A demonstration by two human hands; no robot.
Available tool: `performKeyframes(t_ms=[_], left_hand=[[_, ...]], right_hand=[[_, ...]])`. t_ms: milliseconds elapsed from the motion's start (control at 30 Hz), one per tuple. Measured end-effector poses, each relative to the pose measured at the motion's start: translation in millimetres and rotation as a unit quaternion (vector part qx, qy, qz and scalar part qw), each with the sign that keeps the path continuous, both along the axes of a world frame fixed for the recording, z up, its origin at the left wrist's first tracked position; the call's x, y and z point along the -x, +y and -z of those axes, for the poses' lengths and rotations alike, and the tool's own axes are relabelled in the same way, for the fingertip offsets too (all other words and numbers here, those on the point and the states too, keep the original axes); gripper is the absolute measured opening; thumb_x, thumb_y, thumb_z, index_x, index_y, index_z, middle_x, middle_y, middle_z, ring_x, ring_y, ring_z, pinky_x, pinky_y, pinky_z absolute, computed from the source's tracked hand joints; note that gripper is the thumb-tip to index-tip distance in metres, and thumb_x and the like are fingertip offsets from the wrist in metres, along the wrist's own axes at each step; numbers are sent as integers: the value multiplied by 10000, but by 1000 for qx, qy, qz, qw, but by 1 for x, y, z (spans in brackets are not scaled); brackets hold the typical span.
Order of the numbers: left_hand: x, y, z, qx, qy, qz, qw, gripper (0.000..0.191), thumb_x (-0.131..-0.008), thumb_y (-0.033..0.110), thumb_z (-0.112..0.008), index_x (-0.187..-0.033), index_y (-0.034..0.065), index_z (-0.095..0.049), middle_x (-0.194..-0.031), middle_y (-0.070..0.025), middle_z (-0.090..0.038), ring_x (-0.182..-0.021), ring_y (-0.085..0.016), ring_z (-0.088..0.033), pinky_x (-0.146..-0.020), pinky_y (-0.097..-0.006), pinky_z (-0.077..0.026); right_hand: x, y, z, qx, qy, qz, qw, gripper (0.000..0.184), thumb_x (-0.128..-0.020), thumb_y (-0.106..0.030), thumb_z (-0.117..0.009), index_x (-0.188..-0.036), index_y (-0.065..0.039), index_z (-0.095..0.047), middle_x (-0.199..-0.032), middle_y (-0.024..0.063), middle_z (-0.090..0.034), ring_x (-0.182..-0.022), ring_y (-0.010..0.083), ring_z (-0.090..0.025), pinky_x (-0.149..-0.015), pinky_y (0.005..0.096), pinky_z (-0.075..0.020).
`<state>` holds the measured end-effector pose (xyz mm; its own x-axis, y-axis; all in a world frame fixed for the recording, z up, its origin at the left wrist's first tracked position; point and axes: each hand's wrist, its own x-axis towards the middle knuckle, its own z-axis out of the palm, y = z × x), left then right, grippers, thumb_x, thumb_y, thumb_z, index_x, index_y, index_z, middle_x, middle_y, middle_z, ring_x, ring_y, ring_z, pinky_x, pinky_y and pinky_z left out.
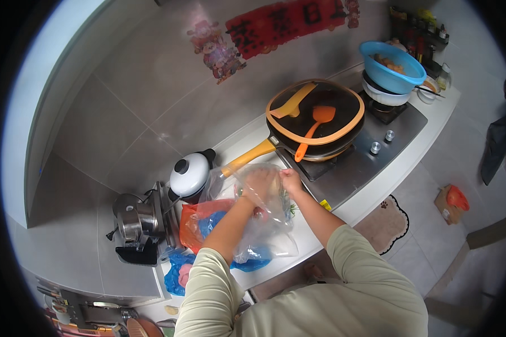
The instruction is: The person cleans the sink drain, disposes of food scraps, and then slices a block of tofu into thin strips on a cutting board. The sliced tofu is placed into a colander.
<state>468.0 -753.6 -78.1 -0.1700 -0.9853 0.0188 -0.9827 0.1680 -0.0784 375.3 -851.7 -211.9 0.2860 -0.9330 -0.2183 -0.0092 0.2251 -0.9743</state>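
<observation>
A large clear plastic bag (278,236) hangs over the worktop in front of me. My right hand (292,183) pinches the bag's upper edge near the hob. Seen through the plastic, my left hand (259,183) reaches in or behind the bag, and its fingers are blurred. Something pale lies beside those fingers, too unclear to name. Under the film are reddish items (259,214), and a green sprig (293,209) shows at the right. An orange-red plastic bag (189,225) and a blue plastic bag (253,265) lie around and below it.
A lidded pan (316,145) bears an orange spatula (321,114); its yellow handle (248,158) points toward my hands. Left stands a white-lidded pot (189,175), beside stacked steel pots (137,221). A blue basin (392,73) of food sits on the far burner. Another blue bag (175,274) lies left.
</observation>
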Motion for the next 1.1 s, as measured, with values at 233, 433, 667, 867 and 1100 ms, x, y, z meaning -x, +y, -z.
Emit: performKeyframes(t_ms=[233, 433, 667, 867, 1100], left_hand=[[-17, -10, 12, 6, 18, 38, 999, 663, -695, 233, -698, -1299, 88, -464, -1281, -173, -526, -1220, -343, -475, -1049, -440, -336], [-44, 14, -9, 22, 182, 66, 981, 755, -608, 286, -798, -1270, 66, -509, -1292, -183, -526, -1222, -362, -481, -1061, -431, -349], [-32, 54, -71, 22, 325, 32, 945, 846, -521, 201, -862, -1277, 73, -505, -1314, -177, -515, -1251, -333, -480, -1056, -389, -384], [-21, 94, -113, -35, 451, -168, 876, 903, -571, 186, -860, -1365, 78, -443, -1316, -119, -534, -1213, -222, -517, -1032, -316, -390], [-30, 137, -117, -40, 430, -115, 895, 837, -551, 166, -878, -1296, 93, -503, -1253, -107, -556, -1171, -223, -534, -1012, -328, -405]], right_hand=[[-9, -3, 13, -148, -209, 37, 966, 172, -981, -183, -501, -991, -21, -556, -867, 96, -662, -744, 172, -606, -695, 329, -496], [-3, 5, -21, -218, -246, 0, 944, 158, -999, -177, -464, -982, -33, -527, -790, 87, -624, -687, 163, -597, -638, 299, -503], [-36, -7, -25, 14, -73, 29, 997, 130, -952, -169, -534, -922, -42, -524, -766, 51, -571, -664, 137, -538, -624, 309, -465], [-60, -14, -34, 132, 3, 16, 991, 141, -942, -179, -563, -913, -41, -547, -788, 36, -584, -692, 138, -542, -647, 311, -466], [-53, -1, -47, -43, -24, -158, 986, 171, -926, -189, -578, -956, -23, -601, -798, 64, -613, -697, 167, -549, -630, 343, -455]])
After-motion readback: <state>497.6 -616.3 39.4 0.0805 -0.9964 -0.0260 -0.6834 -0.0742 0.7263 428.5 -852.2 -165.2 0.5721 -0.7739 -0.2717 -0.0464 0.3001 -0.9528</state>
